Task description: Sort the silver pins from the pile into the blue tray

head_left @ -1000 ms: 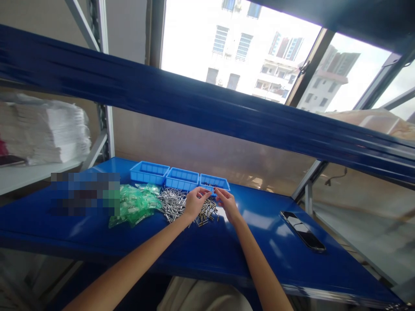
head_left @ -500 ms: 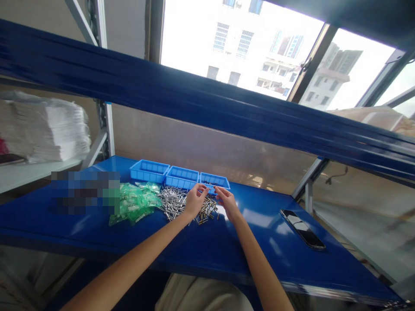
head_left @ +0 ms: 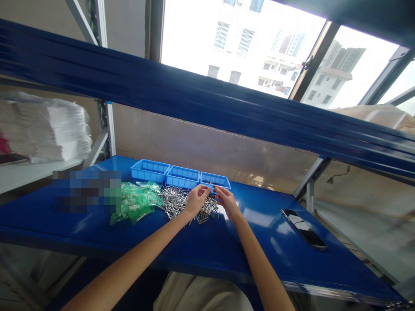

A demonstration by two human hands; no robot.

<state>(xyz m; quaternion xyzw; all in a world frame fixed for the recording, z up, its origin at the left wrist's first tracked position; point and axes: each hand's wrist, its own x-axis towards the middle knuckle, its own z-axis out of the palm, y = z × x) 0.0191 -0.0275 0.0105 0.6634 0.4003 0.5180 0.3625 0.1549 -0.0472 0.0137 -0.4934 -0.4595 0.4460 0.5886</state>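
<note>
My left hand (head_left: pixel 197 200) and my right hand (head_left: pixel 226 201) meet fingertip to fingertip in front of the right blue bin (head_left: pixel 215 180), both pinched on something too small to make out. Beneath and beside my left hand lies a pile of silver metal pins (head_left: pixel 173 200). Brass-and-dark pins (head_left: pixel 207 211) are scattered between the two hands, on the blue table (head_left: pixel 220 246). Some small dark pieces lie in the right bin. Green plastic packets (head_left: pixel 138 201) are heaped left of the silver pins.
Behind the piles stand a middle blue bin (head_left: pixel 182 177) and a left blue bin (head_left: pixel 150 171). A phone (head_left: pixel 304 229) lies at the right. A blue beam (head_left: pixel 207 108) crosses above the table. Part of the left side is pixelated.
My fingertips have come slightly closer together. The view has shifted a little; the piles and bins look the same.
</note>
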